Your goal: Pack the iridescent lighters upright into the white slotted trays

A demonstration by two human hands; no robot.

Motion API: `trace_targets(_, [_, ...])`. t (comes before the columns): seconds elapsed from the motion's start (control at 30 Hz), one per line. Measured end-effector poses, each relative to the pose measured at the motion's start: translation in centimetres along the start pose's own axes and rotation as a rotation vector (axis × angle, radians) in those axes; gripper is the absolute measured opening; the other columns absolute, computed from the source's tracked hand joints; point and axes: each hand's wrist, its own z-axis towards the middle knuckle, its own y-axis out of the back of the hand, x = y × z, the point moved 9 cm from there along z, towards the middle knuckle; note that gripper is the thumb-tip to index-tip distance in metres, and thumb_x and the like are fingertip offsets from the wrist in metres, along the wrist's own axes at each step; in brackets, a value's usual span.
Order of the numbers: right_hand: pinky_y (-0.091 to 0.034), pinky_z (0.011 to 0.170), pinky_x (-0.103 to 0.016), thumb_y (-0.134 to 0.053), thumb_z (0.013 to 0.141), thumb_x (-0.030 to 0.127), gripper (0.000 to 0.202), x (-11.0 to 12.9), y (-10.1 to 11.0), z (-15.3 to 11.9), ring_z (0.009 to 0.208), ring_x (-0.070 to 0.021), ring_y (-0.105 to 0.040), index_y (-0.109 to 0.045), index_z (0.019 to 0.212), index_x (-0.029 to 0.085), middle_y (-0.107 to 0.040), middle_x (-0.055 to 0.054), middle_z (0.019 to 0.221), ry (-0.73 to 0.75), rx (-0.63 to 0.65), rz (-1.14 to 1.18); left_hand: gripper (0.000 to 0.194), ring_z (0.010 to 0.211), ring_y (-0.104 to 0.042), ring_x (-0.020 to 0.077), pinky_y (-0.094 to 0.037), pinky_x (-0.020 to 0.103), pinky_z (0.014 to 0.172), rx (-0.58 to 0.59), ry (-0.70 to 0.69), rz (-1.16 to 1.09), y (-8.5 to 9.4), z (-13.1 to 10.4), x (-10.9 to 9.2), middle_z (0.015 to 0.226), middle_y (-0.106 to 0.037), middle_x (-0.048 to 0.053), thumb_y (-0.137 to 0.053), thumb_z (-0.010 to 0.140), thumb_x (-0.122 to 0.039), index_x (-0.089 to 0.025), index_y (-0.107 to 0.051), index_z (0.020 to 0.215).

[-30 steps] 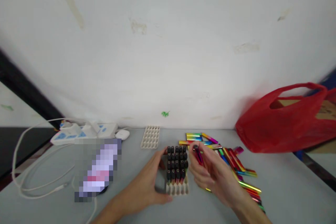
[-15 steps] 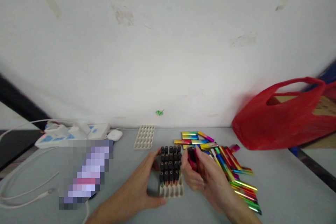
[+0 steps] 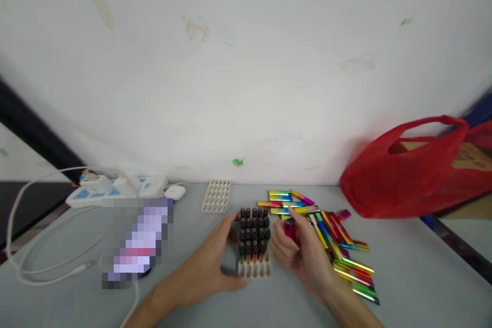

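Just right of the tray (image 3: 254, 268), the right hand (image 3: 303, 256) pinches a red tube (image 3: 289, 227).

Your left hand (image 3: 215, 261) gripped the loaded tray (image 3: 253, 246), blocking its left flank. Just right of your right hand (image 3: 302, 251), the heap of shiny tubes (image 3: 338, 246) crowded the tabletop. Beyond your left hand, an unfilled tray (image 3: 216, 196) lay flat. Farther left, cables (image 3: 46, 261) sprawled. Far right stood a red bag (image 3: 407, 179). Bare table (image 3: 415, 271) lay between heap and bag.
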Motion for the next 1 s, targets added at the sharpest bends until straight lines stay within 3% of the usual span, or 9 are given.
trace_targets(0.13, [-0.014,0.047,-0.027,-0.074,0.092,0.081,0.074,-0.8,0.1,0.1,0.048,-0.0077,-0.015,-0.036,0.059,0.026,-0.022,0.012,0.054,-0.018,-0.031,-0.016,0.128,0.164,-0.041,0.0412,-0.025,0.06,0.141,0.001,-0.028,0.006,0.0,-0.1,-0.3,0.182,-0.038,0.014,-0.098,0.075,-0.02,-0.033,-0.022,0.177])
trace_targets(0.37, [-0.013,0.044,-0.027,-0.066,0.097,0.08,0.07,-0.9,0.9,0.2,0.045,-0.0076,-0.015,-0.037,0.061,0.027,-0.023,0.012,0.052,0.043,-0.099,-0.099,0.128,0.167,-0.038,0.0429,-0.021,0.063,0.143,-0.014,-0.046,0.036,0.1,-0.2,-0.2,0.183,-0.036,0.012,-0.097,0.077,-0.02,-0.035,-0.021,0.179])
trace_targets(0.73, [-0.015,0.047,-0.029,-0.063,0.102,0.073,0.062,-2.4,2.7,-0.3,0.049,-0.0111,-0.013,-0.042,0.066,0.028,-0.024,0.01,0.054,-0.001,-0.165,-0.143,0.125,0.168,-0.036,0.0387,-0.02,0.059,0.144,-0.001,-0.026,0.057,0.0,-0.3,-0.2,0.184,-0.034,0.011,-0.096,0.08,-0.019,-0.036,-0.018,0.177])
trace_targets(1.0, [-0.012,0.043,-0.027,-0.063,0.096,0.078,0.067,-2.0,0.7,0.1,0.044,-0.0084,-0.014,-0.036,0.06,0.028,-0.021,0.012,0.05,-0.045,-0.072,-0.14,0.126,0.163,-0.043,0.0397,-0.027,0.058,0.141,-0.004,-0.067,0.052,0.0,-0.1,-0.9,0.18,-0.039,0.012,-0.097,0.078,-0.02,-0.033,-0.021,0.178])
